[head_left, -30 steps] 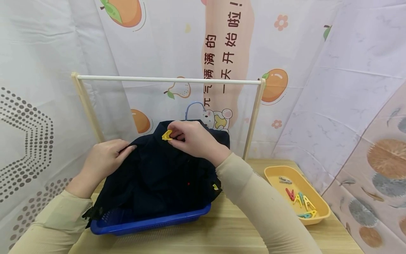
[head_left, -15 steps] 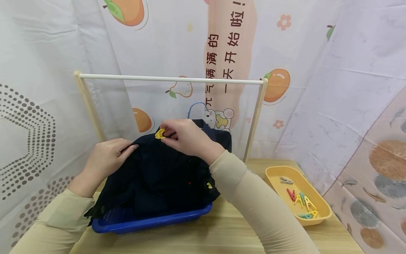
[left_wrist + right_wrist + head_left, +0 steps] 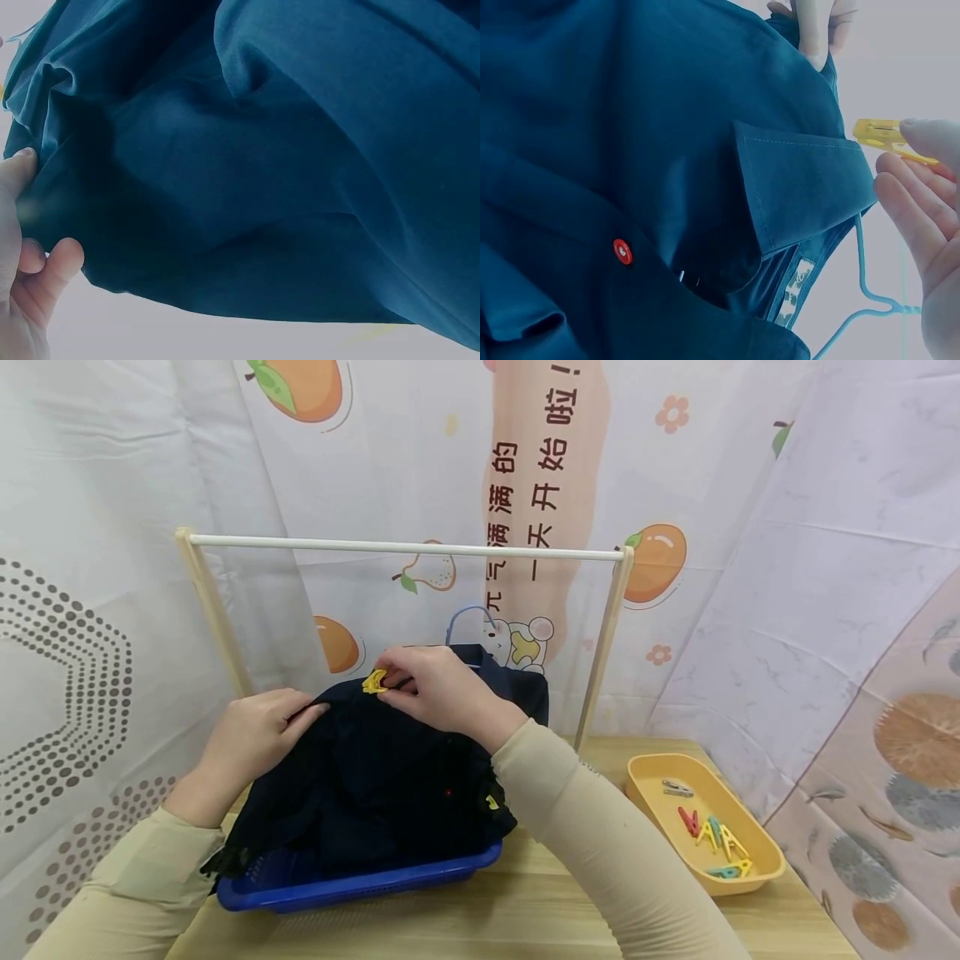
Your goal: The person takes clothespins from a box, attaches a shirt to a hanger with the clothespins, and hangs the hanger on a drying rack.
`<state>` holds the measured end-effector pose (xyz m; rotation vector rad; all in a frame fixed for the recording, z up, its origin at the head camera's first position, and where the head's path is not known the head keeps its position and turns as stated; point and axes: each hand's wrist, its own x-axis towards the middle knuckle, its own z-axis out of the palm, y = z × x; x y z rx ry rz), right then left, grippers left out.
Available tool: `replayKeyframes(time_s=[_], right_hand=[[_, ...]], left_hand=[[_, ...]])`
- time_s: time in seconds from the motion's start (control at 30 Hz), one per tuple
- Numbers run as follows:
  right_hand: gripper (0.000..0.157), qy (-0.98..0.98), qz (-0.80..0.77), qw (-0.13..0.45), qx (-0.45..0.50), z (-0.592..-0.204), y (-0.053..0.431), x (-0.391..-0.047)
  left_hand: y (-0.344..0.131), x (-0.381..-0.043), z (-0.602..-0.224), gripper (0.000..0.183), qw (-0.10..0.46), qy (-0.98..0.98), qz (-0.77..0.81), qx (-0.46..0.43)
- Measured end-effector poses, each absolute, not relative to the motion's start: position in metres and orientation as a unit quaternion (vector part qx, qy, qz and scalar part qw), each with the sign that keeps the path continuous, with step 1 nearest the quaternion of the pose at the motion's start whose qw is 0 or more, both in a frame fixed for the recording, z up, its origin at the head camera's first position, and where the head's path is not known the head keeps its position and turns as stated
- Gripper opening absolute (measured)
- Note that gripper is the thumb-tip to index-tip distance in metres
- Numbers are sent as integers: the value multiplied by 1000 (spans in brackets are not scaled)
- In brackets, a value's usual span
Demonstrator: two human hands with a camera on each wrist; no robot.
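A dark navy shirt with a collar (image 3: 375, 777) lies heaped over a blue basket (image 3: 360, 885). A light blue hanger (image 3: 467, 608) pokes out at its neck. My left hand (image 3: 255, 739) pinches the shirt's edge at the left, thumb on the cloth (image 3: 187, 187) in the left wrist view. Between thumb and fingers, my right hand (image 3: 442, 687) pinches a yellow clothespin (image 3: 374, 682). In the right wrist view that clothespin (image 3: 879, 133) is right at the shirt's edge beside the collar (image 3: 802, 187). Another yellow clothespin (image 3: 492, 802) sits on the shirt's lower right part.
Behind the shirt stands a wooden drying rack with a white rod (image 3: 405, 547). A yellow tray (image 3: 641, 768) at the right holds several clothespins, among them a red one (image 3: 688, 821). Printed curtains (image 3: 720, 527) surround the wooden table (image 3: 525, 910).
My right hand has carried the yellow clothespin left along the shirt's upper edge, nearer my left hand. The left hand keeps its pinch on the cloth.
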<state>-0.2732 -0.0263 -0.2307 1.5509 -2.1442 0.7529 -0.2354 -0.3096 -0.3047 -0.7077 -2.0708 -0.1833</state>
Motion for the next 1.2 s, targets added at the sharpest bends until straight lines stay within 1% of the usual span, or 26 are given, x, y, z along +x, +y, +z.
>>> replayKeyframes(time_s=[0.33,0.63,1.2], right_hand=[[23,-772,251,191,552,-233,-30,-271],[21,-781,235,187,547,-232,-34,-271],[18,-795,207,199,534,-233,-38,-270]], left_hand=[[-308,-237,-307,17,453,-837,-73,-298],[-306,-237,-307,18,456,-833,-72,-306],[-304,-235,-305,14,460,-828,-68,-313]])
